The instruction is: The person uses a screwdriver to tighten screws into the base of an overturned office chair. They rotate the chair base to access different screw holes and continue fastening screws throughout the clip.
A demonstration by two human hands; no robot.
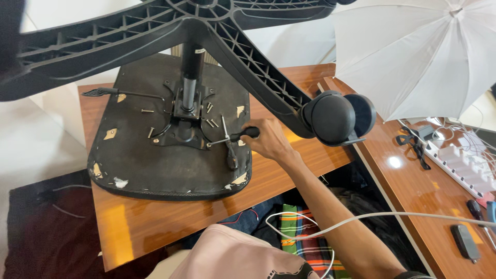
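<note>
Screwdriver (235,138) in right hand (268,140)

An upturned black office chair seat (170,155) lies on a glossy brown wooden table (155,227). Its black plastic star-shaped base (155,26) with a black twin caster wheel (338,118) spreads above, close to the camera. The right hand (268,139) grips the black handle of a screwdriver (235,138), whose metal shaft points left toward the metal mounting plate (181,121). Loose screws (212,123) lie on the seat near the plate. A second black-handled tool (230,150) rests just beside the hand. A white fabric umbrella (413,51) stands far right.
</note>
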